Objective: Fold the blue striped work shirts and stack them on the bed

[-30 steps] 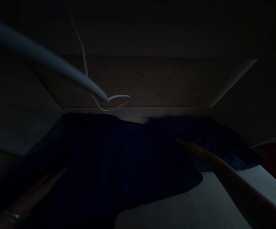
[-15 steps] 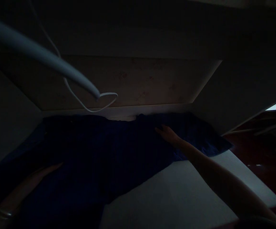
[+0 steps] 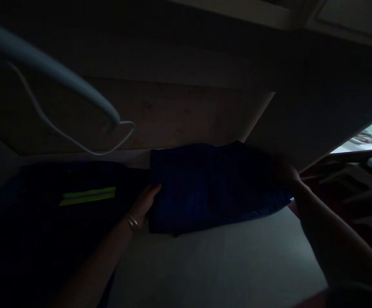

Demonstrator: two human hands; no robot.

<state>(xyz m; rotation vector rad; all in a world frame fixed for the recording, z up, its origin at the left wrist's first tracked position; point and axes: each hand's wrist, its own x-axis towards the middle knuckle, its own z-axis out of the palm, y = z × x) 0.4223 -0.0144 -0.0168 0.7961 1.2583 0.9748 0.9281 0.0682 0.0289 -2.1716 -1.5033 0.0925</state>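
Note:
A dark blue cloth garment (image 3: 188, 192), folded into a long flat shape, lies along the back of the pale surface (image 3: 224, 256). My left hand (image 3: 145, 201), a bracelet at its wrist, grips the garment's left edge with the thumb on top; the other fingers are mostly hidden. My right hand (image 3: 290, 173) is at the garment's right end, its fingers lost in blur and shadow. To the left lies a very dark cloth (image 3: 86, 226), probably another garment, with a yellow-green reflective stripe (image 3: 87, 196) across it.
A pale tube-like bar (image 3: 60, 77) slants in from the upper left, a thin white cord (image 3: 76, 145) looping from its end. Behind is a faintly patterned back panel (image 3: 186, 117). A dark side panel (image 3: 301, 119) stands at right. Dim clutter (image 3: 362, 184) lies beyond it.
My left hand has moved right and up to the blue cloth's edge; my right hand has moved right. The cloth has shifted right and folded over, uncovering the reflective stripe. The view has shifted.

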